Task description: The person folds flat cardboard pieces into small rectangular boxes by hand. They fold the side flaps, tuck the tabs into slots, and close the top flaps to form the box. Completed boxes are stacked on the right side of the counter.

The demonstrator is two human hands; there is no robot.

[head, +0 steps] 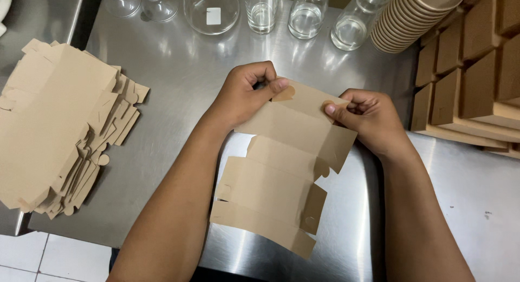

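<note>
Both hands pinch one flat brown cardboard box blank (281, 173) at its top edge: left hand (244, 95) at eleven o'clock, right hand (365, 117) at one. A stack of blanks (54, 125) lies at nine o'clock, glass jars (306, 14) at twelve, apparently empty.

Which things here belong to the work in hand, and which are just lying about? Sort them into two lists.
In hand:
- flat box blank, pinched at its top edge by left hand and right hand
- stack of blanks
- folded boxes

Lying about:
- glasses
- glass bowl
- paper cups
- steel table
</note>
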